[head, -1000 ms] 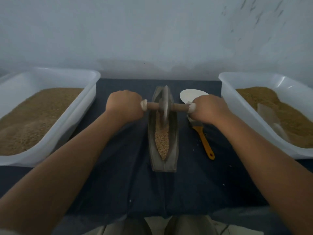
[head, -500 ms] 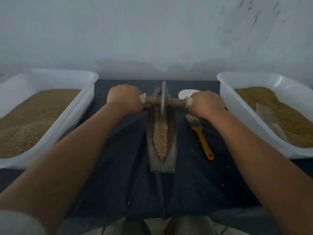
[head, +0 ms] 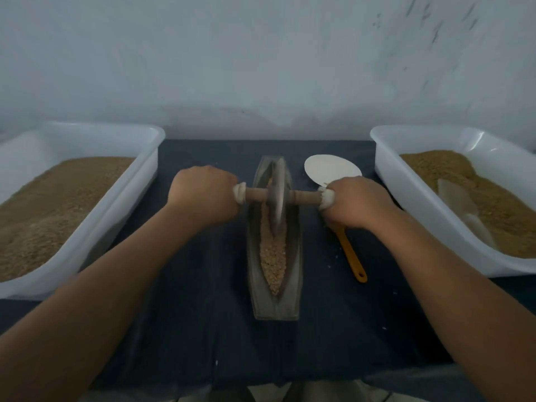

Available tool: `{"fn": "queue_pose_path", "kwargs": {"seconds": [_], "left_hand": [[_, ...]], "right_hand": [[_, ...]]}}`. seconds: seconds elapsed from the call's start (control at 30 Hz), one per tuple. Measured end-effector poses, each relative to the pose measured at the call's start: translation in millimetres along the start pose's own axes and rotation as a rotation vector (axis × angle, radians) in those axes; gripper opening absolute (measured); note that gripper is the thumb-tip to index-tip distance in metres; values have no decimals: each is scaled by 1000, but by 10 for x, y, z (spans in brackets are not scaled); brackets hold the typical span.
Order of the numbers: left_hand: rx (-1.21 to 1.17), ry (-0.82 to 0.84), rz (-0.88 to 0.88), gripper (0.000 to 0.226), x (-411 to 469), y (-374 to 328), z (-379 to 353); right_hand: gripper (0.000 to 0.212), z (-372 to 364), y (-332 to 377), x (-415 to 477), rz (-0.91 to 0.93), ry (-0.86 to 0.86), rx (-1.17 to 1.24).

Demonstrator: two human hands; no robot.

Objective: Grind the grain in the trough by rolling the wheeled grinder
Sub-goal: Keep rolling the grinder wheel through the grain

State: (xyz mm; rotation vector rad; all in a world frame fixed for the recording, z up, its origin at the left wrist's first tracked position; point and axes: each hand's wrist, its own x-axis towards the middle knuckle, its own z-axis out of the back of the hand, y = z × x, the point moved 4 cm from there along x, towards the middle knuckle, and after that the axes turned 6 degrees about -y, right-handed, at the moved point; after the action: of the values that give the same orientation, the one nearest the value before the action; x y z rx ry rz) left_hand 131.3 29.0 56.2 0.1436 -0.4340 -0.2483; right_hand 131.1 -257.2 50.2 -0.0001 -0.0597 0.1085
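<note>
trough [head: 275, 309]: I see dull grey metal
axle [head: 304, 196]: turned wood, matt
left tub [head: 121, 204], right tub [head: 420, 210]: glossy white plastic
table cover [head: 203, 329]: dark cloth

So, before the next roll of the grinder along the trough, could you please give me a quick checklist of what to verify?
1. The left hand grips its end of the handle: ok.
2. The right hand grips the other end: ok.
3. The wheel sits inside the trough: ok.
4. The grain lies on the near side of the wheel, ready to roll over: ok.
5. The orange-handled tool lies beside the trough, outside the wheel's path: ok.
6. The trough is held fast on the cloth: cannot tell.
</note>
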Motion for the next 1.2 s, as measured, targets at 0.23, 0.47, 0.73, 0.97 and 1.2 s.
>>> {"fn": "queue_pose_path", "kwargs": {"seconds": [0.23, 0.47, 0.73, 0.97, 1.2], "left_hand": [[-45, -12, 45, 34, 161, 15, -39], [32, -173, -106, 39, -714, -97, 355], [-22, 137, -37, 27, -80, -108, 223], [-70, 159, -29, 30, -270, -38, 154], [-155, 71, 30, 35, -599, 11, 380]], "right_hand": [[30, 51, 9, 102, -31, -165, -10], [27, 11, -10, -642, 82, 134, -1], [23, 76, 71, -251, -20, 10, 12], [39, 133, 143, -353, 62, -136, -53], [17, 497, 594, -625, 276, -276, -100]]}}
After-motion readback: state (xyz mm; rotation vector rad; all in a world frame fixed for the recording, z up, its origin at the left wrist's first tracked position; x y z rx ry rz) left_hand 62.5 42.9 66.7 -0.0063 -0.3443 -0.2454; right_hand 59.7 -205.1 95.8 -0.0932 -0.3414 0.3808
